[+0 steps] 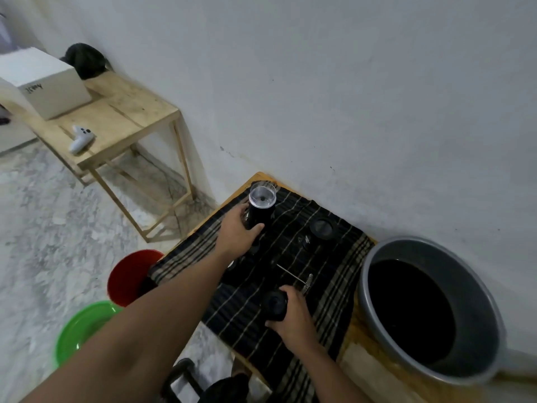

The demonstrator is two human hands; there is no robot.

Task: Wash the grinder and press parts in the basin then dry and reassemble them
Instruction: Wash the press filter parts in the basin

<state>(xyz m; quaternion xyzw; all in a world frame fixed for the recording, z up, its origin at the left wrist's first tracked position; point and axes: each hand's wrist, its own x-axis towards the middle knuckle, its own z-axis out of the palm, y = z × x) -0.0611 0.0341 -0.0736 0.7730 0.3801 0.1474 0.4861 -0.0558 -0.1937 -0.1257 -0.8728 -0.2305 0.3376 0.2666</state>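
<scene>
I'm working beside the big grey plastic basin (465, 274), which is holding dark water and no parts that I can make out, so I'm judging this as the reassembly stage. On the black plaid cloth (334, 286), my left hand (238, 231) is wrapping round the tall black grinder with its clear lid (260, 210) at the far corner. My right hand (293, 312) is clutching a small round black part (274, 305) near the front, and next they'll need bringing together and lining up squarely.

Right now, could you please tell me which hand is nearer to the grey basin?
The right hand. It grips a black cylindrical part on the cloth just left of the grey basin; the left hand holds the clear-lidded grinder at the cloth's far corner, farther off.
</scene>
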